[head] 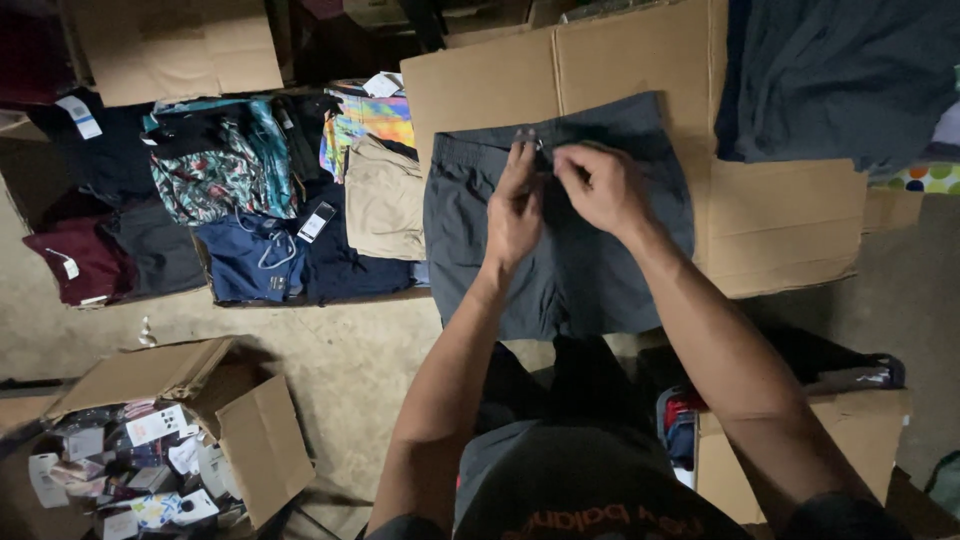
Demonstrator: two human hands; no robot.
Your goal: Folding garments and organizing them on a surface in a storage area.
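The grey shorts [580, 250] lay flat on cardboard [780, 220], waistband farthest from me. My left hand [515, 205] pinched the waistband centre; just beside it, my right hand [600, 185] pinched the same spot, equally near.

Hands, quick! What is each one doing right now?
Left hand: fingers pinched at the waistband of the grey shorts.
Right hand: fingers curled, pinching the same waistband spot; what exactly they grip is too small to tell.
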